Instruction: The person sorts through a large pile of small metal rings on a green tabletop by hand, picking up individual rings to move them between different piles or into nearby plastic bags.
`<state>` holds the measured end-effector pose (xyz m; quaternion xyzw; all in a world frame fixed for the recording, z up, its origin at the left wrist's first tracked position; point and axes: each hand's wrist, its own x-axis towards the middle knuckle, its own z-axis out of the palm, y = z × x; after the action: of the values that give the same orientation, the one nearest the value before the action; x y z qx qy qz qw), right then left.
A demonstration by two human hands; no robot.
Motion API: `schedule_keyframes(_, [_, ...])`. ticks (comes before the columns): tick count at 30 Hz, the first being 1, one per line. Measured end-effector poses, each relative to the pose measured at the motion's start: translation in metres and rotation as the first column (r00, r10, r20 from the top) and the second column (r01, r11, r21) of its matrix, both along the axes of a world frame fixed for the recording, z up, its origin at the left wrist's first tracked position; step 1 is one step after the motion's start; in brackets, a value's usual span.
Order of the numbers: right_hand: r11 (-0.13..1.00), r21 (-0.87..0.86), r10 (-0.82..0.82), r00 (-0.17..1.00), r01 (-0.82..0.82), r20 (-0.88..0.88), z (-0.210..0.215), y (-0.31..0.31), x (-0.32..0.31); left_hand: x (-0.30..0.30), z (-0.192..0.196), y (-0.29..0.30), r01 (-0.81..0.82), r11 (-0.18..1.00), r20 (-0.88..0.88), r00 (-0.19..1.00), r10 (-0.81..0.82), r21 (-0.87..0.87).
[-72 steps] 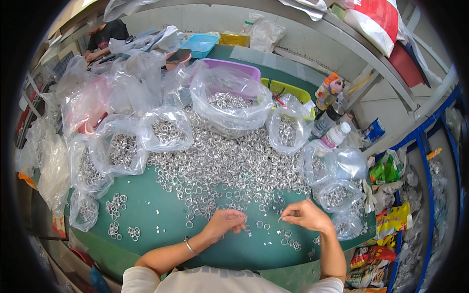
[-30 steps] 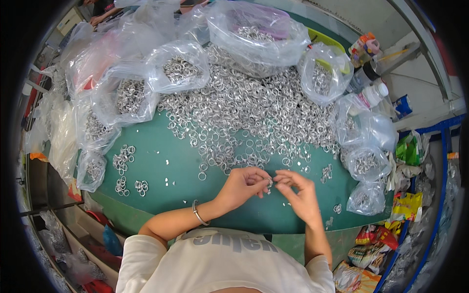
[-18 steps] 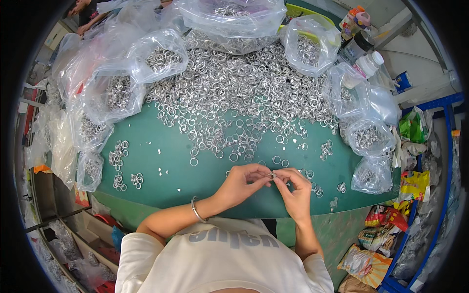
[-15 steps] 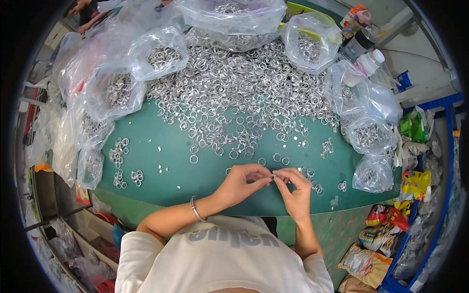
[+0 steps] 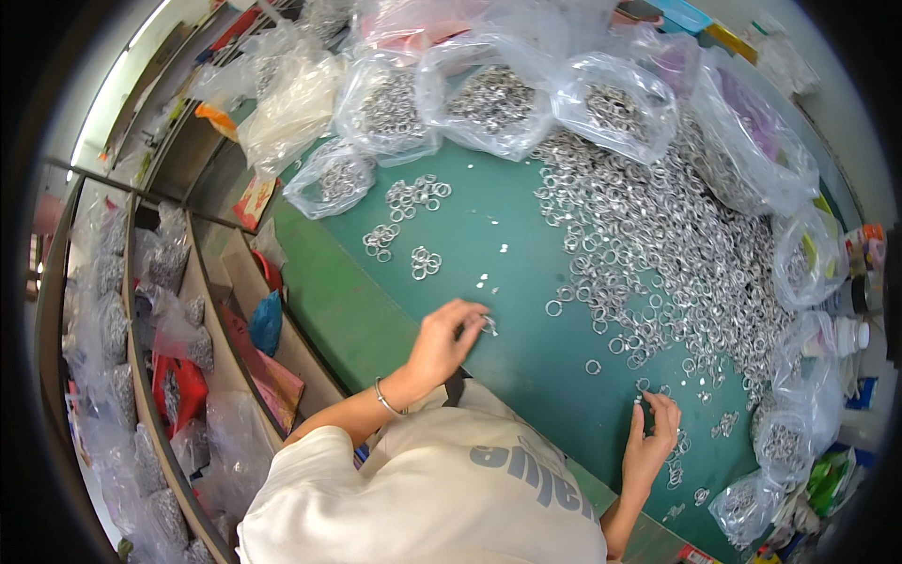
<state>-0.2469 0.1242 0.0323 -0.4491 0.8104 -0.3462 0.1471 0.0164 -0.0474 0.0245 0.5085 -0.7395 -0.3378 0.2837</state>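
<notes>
- My left hand (image 5: 449,340) is curled at the near edge of the green bench (image 5: 526,282), and its fingertips pinch a small silver piece (image 5: 489,325), a ring or a clip; the piece is too small for me to tell which.
- My right hand (image 5: 653,442) is well apart from the left one, lower and to my right side. Its fingers are straight, and thumb and first finger are closed on a tiny silver bit (image 5: 638,399) at their tips.
- So my two hands are not together; each one is closed on its own small piece, with bare green surface between them.
- Loose single rings (image 5: 594,367) lie between and just beyond my hands, nearer to my right hand than to my left.
- The big heap of silver rings (image 5: 658,235) lies farther away, beyond the right hand and a little to my right. It spreads long across the bench, from the far bags down toward my right side, so my right hand is the nearer one to it.
- Beyond my left hand there are three small clusters of linked rings (image 5: 418,202), apart from the heap.
- At the far edge stand clear plastic bags (image 5: 489,99) full of rings, and more small bags (image 5: 780,442) sit at my right, near my right hand.
</notes>
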Motion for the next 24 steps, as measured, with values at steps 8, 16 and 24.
schedule_keyframes(8, [0.998, -0.016, 0.062, 0.994, -0.063, -0.087, -0.001, -0.014, 0.005, 0.069, -0.015, -0.034, -0.311, 0.934, -0.004, 0.949, 0.315, -0.177])
schedule_keyframes(16, [0.997, 0.025, 0.072, 0.991, -0.069, -0.109, -0.002, -0.029, 0.018, 0.107, -0.018, -0.079, -0.46, 0.868, -0.043, 0.887, 0.461, -0.184])
schedule_keyframes(24, [0.997, 0.041, 0.075, 0.991, -0.071, -0.107, -0.003, -0.039, 0.035, 0.118, -0.016, -0.114, -0.469, 0.866, -0.042, 0.882, 0.469, -0.175])
